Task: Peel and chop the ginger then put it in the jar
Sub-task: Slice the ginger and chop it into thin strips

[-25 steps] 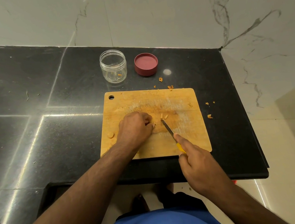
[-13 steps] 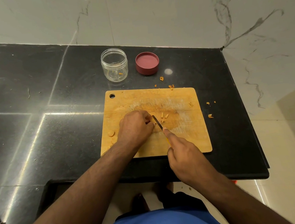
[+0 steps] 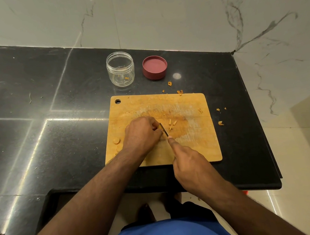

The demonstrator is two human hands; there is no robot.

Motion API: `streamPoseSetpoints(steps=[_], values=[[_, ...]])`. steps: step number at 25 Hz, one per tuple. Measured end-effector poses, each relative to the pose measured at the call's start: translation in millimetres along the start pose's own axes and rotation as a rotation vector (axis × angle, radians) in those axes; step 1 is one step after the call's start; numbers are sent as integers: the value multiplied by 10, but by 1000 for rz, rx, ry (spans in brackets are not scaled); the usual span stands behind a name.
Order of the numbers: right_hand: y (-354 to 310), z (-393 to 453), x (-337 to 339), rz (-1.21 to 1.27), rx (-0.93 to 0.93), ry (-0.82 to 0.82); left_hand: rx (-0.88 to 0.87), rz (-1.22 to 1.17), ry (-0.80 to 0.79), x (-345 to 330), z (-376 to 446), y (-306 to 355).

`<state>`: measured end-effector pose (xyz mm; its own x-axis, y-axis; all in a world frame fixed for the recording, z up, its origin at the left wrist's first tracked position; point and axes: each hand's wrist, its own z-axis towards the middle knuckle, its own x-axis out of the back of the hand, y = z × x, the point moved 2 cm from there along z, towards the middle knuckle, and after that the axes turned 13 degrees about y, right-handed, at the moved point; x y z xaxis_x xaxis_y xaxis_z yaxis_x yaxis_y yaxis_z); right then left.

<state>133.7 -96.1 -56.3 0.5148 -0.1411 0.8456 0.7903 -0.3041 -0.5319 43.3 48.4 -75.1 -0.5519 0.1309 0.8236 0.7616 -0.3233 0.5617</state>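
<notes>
A wooden cutting board (image 3: 198,147) lies on the black counter. My left hand (image 3: 142,133) is curled over a piece of ginger in the board's middle; the ginger is hidden under the fingers. My right hand (image 3: 191,164) grips a knife (image 3: 164,129), index finger along its back, the blade right against my left fingertips. A few cut ginger strips (image 3: 172,124) lie just right of the blade. A round ginger slice (image 3: 116,140) sits near the board's left edge. The clear open jar (image 3: 120,69) stands behind the board with a few bits inside.
A red lid (image 3: 155,67) lies upside down to the right of the jar. Ginger peel scraps (image 3: 221,123) are scattered on the counter (image 3: 50,90) right of and behind the board. The counter ends at the right and near edges.
My right hand moved the knife left, from the board's centre until the blade is against my left fingertips. My left hand stayed on the ginger.
</notes>
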Motion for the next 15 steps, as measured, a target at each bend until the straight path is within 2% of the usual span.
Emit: streamPoseSetpoints(steps=[5,8,12,15], values=[[63,-295,101,7,-5,46,10,-11,-15,8,-2,-2],[77,-259,176,15,18,97,1,-9,-28,-3,-5,-15],[67,-169,213,87,-47,124,1,-17,-33,-11,-19,-44],[41,-150,186,105,-20,108,5,-24,-20,-3,-27,-55]])
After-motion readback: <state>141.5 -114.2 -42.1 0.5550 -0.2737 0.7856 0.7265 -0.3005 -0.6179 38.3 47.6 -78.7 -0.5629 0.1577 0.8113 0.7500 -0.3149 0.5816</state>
